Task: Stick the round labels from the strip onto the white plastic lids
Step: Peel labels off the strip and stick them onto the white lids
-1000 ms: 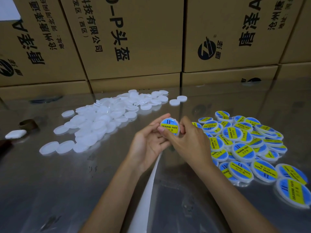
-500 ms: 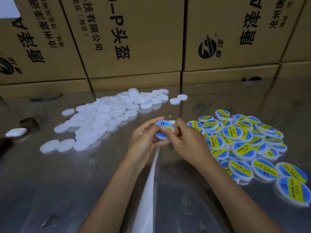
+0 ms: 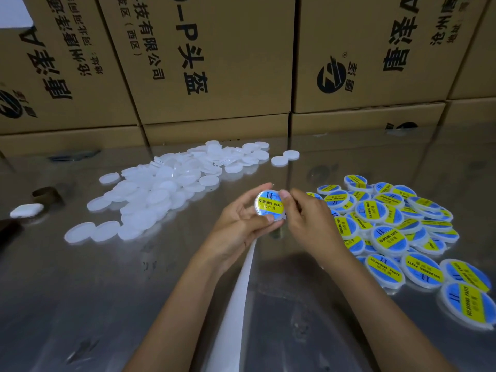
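Big brown boxes [image 3: 214, 63] stand along the back of a shiny metal table [image 3: 80, 291]. Plain white lids [image 3: 161, 189] lie in a heap on the left, and lids with blue and yellow labels [image 3: 389, 226] pile up on the right. A long white strip [image 3: 236, 299] runs between the arms. The left hand [image 3: 241, 226] curls around one labeled lid [image 3: 270, 205] (it says SOLDERING PASTE), held above the table. The right hand [image 3: 308, 218] pinches its edge with the thumb on top.
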### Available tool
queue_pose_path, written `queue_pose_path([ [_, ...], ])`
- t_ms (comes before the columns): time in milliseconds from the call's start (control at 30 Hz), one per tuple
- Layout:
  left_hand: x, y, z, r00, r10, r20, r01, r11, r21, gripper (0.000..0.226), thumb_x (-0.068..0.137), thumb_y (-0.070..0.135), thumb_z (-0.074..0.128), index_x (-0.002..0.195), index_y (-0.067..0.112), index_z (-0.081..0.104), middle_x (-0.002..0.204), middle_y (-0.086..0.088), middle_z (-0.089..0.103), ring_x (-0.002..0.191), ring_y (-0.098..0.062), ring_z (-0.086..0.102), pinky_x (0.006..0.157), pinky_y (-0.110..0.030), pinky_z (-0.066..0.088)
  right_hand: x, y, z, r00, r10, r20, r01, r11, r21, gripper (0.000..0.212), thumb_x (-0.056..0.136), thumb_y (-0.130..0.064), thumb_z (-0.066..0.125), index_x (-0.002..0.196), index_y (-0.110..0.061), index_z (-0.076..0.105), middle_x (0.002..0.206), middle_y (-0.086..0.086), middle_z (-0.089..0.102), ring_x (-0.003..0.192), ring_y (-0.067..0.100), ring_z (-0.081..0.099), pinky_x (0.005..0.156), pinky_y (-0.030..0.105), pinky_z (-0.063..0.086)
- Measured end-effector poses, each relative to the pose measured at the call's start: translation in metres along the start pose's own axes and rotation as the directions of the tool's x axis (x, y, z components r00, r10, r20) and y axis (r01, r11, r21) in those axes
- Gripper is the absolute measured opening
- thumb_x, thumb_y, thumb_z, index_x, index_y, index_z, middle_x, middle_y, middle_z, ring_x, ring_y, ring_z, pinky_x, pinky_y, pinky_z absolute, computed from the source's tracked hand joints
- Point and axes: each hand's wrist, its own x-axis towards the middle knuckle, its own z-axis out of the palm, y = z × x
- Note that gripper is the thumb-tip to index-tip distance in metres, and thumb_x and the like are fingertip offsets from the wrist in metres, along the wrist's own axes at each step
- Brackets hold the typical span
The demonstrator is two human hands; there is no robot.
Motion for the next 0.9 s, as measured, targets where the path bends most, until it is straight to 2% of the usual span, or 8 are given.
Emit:
queue_pose_path([
  [200,0.0,0.0,-0.001,0.978,0.105,-0.18,-0.083,0.989,0.124,0.044,0.078,-0.008,0.077,0.117,0.009,0.067,0.101,-0.02,0.074,0.089,-0.032,0.074,0.075,-0.035,0.061,-0.005,-0.008,0.004,0.996,0.019,0.09,-0.033,0.988,0.153,0.034,0.104,-0.043,0.036,0.07,-0.038,0.041,0.058,-0.013,0.048,0.066,0.015,0.047,0.068,0.043,0.044],
  [267,0.0,0.001,-0.001,0.97,0.127,-0.209,-0.101,0.986,0.131,0.042,0.078,-0.006,0.079,0.115,0.007,0.066,0.099,-0.022,0.074,0.088,-0.034,0.074,0.075,-0.038,0.062,-0.006,-0.009,0.005,0.993,0.003,0.117,-0.025,0.982,0.187,0.033,0.102,-0.048,0.036,0.073,-0.033,0.041,0.061,-0.013,0.05,0.065,0.014,0.049,0.066,0.043,0.044],
  [433,0.0,0.002,-0.002,0.946,0.161,-0.282,-0.121,0.981,0.154,0.03,0.081,0.003,0.078,0.109,0.012,0.07,0.098,-0.021,0.075,0.087,-0.032,0.075,0.068,-0.033,0.061,-0.007,-0.009,0.009,0.986,-0.005,0.167,-0.033,0.974,0.225,0.037,0.088,-0.055,0.052,0.08,-0.021,0.039,0.06,-0.009,0.049,0.056,0.01,0.044,0.06,0.04,0.042],
  [533,0.0,0.003,-0.002,0.933,0.149,-0.329,-0.103,0.983,0.155,0.017,0.085,0.016,0.078,0.102,0.017,0.075,0.094,-0.014,0.077,0.077,-0.024,0.074,0.062,-0.028,0.058,-0.009,-0.013,0.01,0.989,-0.011,0.15,-0.013,0.987,0.157,0.052,0.073,-0.07,0.059,0.078,-0.024,0.037,0.06,-0.006,0.051,0.054,0.011,0.045,0.057,0.039,0.043],
  [600,0.001,0.002,-0.003,0.925,0.151,-0.349,-0.098,0.982,0.164,0.012,0.091,0.023,0.072,0.1,0.019,0.078,0.095,-0.01,0.077,0.077,-0.021,0.073,0.062,-0.03,0.059,-0.011,-0.014,0.01,0.993,-0.011,0.122,0.004,0.998,0.055,0.056,0.067,-0.078,0.059,0.075,-0.029,0.033,0.06,-0.01,0.053,0.054,0.011,0.047,0.055,0.038,0.042],
  [667,0.001,0.001,-0.003,0.924,0.152,-0.351,-0.09,0.978,0.187,0.016,0.097,0.024,0.064,0.102,0.021,0.079,0.1,-0.008,0.077,0.081,-0.023,0.074,0.067,-0.033,0.062,-0.011,-0.013,0.01,0.996,-0.007,0.091,0.013,0.998,-0.067,0.059,0.064,-0.084,0.056,0.076,-0.031,0.032,0.057,-0.013,0.051,0.054,0.009,0.047,0.053,0.035,0.04],
  [767,0.002,0.001,-0.001,0.93,0.145,-0.338,-0.074,0.974,0.214,0.021,0.101,0.02,0.058,0.11,0.024,0.076,0.105,-0.008,0.077,0.082,-0.03,0.076,0.076,-0.038,0.062,-0.01,-0.01,0.009,0.999,-0.011,0.049,0.022,0.973,-0.23,0.071,0.06,-0.091,0.053,0.088,-0.027,0.04,0.056,-0.014,0.05,0.059,0.009,0.05,0.056,0.033,0.044],
  [900,0.003,0.002,0.002,0.943,0.147,-0.299,-0.077,0.969,0.235,0.027,0.102,0.015,0.055,0.121,0.025,0.071,0.108,-0.006,0.077,0.092,-0.027,0.074,0.073,-0.03,0.061,-0.01,-0.007,0.012,0.997,-0.05,-0.061,0.031,0.959,-0.282,0.059,0.066,-0.085,0.051,0.08,-0.029,0.042,0.06,-0.014,0.049,0.062,0.009,0.052,0.051,0.029,0.038],
])
